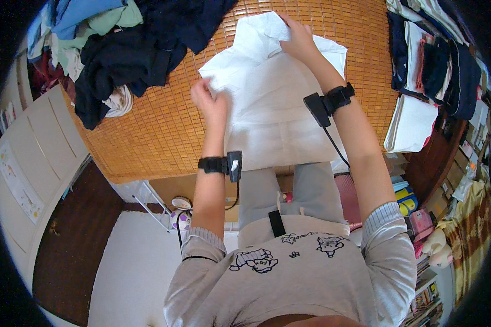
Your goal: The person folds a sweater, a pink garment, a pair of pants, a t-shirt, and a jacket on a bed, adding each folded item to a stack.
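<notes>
A thin white garment point(270, 110) lies spread in front of me on a woven bamboo mat point(155, 139), its lower edge reaching the mat's near edge above my legs. Creases run across its upper part. My right hand point(300, 41) is at the garment's top right, with a fold of the cloth between thumb and fingers. At the left edge, below a pointed corner of the cloth, is my left hand point(210, 100). Its fingers are curled, and whether they pinch the fabric is hard to see. Each wrist wears a black strap with a small cabled box.
A loose heap of dark clothes point(127, 61) lies at the upper left, with blue and green pieces point(102, 24) behind. Folded clothes point(429, 61) stand in stacks at the right, near a folded white cloth point(411, 122). A black cable point(335, 143) hangs from my right wrist.
</notes>
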`<state>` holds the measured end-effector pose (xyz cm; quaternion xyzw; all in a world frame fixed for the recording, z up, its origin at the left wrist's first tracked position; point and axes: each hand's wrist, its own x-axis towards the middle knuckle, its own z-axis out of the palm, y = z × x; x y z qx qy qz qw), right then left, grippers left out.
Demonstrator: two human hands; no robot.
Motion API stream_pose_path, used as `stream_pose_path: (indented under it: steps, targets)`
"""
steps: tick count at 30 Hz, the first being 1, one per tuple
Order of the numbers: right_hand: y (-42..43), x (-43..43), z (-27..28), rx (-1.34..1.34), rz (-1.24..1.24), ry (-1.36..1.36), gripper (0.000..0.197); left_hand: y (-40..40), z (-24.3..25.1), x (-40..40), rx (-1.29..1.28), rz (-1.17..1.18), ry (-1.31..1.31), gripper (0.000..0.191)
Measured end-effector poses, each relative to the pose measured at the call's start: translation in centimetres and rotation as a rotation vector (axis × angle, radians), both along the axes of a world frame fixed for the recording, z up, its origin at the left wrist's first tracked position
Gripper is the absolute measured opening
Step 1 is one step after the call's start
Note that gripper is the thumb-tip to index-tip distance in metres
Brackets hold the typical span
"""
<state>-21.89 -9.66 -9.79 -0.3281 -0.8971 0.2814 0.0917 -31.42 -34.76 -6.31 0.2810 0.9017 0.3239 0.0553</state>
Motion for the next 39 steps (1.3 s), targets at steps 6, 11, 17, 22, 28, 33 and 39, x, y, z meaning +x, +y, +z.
stream_pose_path:
  steps: [6,11,17,22,28,33,39]
  targets:
    - [-0.2,-0.5,0.5,-0.379,-0.048,0.148,0.039,8.6,-0.6,-2.6,0.182,-0.26,-0.341,0.052]
    - [-0.1,1.3,0.3,-0.342,0.048,0.216,0.025,10.1,-4.6,-3.8,0.283,-0.241,-0.642,0.031]
    - [-0.5,3.6,0.9,-0.303,0.187,0.129,0.027,8.8,-4.5,-3.8,0.198,-0.571,-0.327,0.029]
    - [-2.4,5.3,5.6,-0.329,0.159,0.012,0.036,8.3,-1.5,-2.5,0.094,-0.607,-0.378,0.029]
    - [-3.1,7.1,6.8,-0.178,0.271,-0.175,0.037,8.5,-1.8,-1.2,-0.028,-0.646,-0.249,0.035]
    - [-2.7,6.5,7.6,-0.237,0.397,-0.037,0.018,8.3,-1.8,-0.8,-0.042,-0.582,-0.456,0.031]
    - [-2.0,4.3,6.1,-0.142,0.421,0.078,0.016,7.3,-2.4,-1.3,-0.047,-0.705,-0.345,0.024]
